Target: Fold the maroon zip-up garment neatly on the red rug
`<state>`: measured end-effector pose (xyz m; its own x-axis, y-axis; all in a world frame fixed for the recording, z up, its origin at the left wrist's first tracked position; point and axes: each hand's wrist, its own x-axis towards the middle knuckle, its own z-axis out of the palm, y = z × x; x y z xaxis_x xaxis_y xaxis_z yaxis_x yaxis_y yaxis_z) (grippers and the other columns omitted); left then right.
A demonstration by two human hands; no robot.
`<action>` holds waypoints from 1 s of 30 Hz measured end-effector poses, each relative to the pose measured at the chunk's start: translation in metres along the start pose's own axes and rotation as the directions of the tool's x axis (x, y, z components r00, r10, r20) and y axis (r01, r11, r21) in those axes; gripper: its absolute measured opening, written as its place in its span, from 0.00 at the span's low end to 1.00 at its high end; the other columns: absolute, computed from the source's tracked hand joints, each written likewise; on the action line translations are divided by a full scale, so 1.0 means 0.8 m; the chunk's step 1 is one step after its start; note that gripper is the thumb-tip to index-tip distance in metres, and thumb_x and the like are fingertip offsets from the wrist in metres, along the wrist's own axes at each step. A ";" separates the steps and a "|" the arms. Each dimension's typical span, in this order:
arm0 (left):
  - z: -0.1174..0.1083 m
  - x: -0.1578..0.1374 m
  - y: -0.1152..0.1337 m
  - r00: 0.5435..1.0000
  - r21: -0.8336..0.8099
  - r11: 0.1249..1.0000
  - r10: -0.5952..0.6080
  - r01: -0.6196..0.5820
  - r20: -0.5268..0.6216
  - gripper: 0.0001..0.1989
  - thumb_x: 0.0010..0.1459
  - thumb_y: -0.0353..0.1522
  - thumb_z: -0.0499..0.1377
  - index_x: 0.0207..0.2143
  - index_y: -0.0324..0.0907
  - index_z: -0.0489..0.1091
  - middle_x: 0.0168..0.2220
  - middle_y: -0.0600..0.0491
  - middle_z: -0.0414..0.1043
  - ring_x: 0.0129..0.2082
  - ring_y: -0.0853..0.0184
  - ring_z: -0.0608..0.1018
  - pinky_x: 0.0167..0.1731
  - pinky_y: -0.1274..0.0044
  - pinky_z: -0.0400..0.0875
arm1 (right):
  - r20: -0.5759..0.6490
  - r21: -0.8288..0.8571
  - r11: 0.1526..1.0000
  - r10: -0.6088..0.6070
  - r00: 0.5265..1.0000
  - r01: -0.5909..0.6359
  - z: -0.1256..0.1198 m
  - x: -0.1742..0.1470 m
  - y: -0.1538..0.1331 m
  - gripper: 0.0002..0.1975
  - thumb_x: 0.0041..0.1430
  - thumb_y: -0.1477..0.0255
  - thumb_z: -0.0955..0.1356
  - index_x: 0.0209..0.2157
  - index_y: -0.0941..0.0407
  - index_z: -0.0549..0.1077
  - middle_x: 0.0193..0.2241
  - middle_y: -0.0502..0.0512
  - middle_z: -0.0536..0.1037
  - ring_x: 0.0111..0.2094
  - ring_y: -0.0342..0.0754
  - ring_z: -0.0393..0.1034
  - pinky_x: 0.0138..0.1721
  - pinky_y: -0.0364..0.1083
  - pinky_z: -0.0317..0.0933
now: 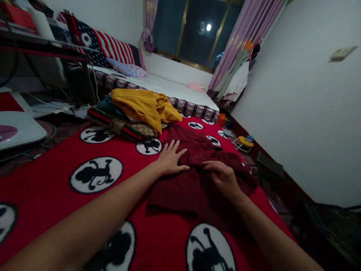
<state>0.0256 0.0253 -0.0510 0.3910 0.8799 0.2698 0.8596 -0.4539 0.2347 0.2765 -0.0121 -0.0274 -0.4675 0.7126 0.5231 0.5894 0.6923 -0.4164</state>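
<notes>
A dark red top (pixel 176 190) lies spread and wrinkled across the red blanket, its wide hem band nearest me. My left hand (pixel 171 159) rests flat on its left part with the fingers spread. At the middle of the cloth, my right hand (pixel 222 177) has its fingers curled together, pinching a fold of the top. The fingertips of that hand partly cover the fold. Beyond my left hand, a yellow garment (pixel 138 107) lies heaped on a brown patterned item with green and red stripes (pixel 138 129).
The red blanket (pixel 53 173) carries white ovals with black monkey figures. Behind it stands a bed (pixel 166 84) beneath a window. A cluttered desk (pixel 56 52) and a white chair (pixel 22 128) are at left; a yellow stool (pixel 244 142) stands by the right wall.
</notes>
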 end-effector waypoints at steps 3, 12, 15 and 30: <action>0.007 -0.002 0.006 0.993 0.004 0.994 0.106 -0.106 -0.052 0.34 0.57 0.53 0.56 0.63 0.52 0.59 0.69 0.45 0.44 0.69 0.47 0.45 0.63 0.52 0.42 | -0.005 -0.212 0.976 0.044 0.999 -0.044 -0.007 0.013 0.038 0.21 0.47 0.77 0.67 0.45 0.52 0.75 0.54 0.59 0.72 0.55 0.56 0.66 0.56 0.59 0.61; 0.009 -0.001 0.009 0.977 -0.018 0.979 0.202 -0.204 -0.066 0.27 0.57 0.26 0.55 0.59 0.53 0.66 0.67 0.49 0.53 0.68 0.53 0.51 0.63 0.53 0.46 | -0.197 -0.092 0.843 0.506 0.840 -0.530 -0.013 0.055 0.103 0.14 0.51 0.74 0.63 0.38 0.58 0.76 0.37 0.57 0.80 0.39 0.50 0.75 0.45 0.48 0.67; 0.007 0.002 0.009 0.961 -0.047 0.960 0.273 -0.274 -0.037 0.25 0.56 0.23 0.54 0.54 0.54 0.71 0.65 0.52 0.59 0.67 0.57 0.54 0.64 0.56 0.46 | -0.185 -0.143 0.751 0.620 0.763 -0.645 -0.017 0.073 0.122 0.14 0.53 0.68 0.66 0.39 0.60 0.76 0.32 0.59 0.81 0.32 0.50 0.76 0.36 0.46 0.67; -0.003 -0.007 0.009 0.949 -0.239 0.921 0.277 -0.307 -0.151 0.12 0.61 0.37 0.55 0.42 0.48 0.78 0.51 0.53 0.75 0.55 0.61 0.72 0.59 0.65 0.61 | -0.104 -0.437 0.797 0.414 0.904 -0.416 0.001 0.124 0.143 0.08 0.53 0.70 0.70 0.36 0.53 0.79 0.43 0.56 0.76 0.41 0.49 0.72 0.40 0.45 0.64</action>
<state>0.0285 0.0171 -0.0482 0.5596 0.6879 0.4621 0.5932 -0.7219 0.3562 0.2972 0.1380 -0.0235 -0.1098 0.9194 0.3777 0.9524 0.2060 -0.2246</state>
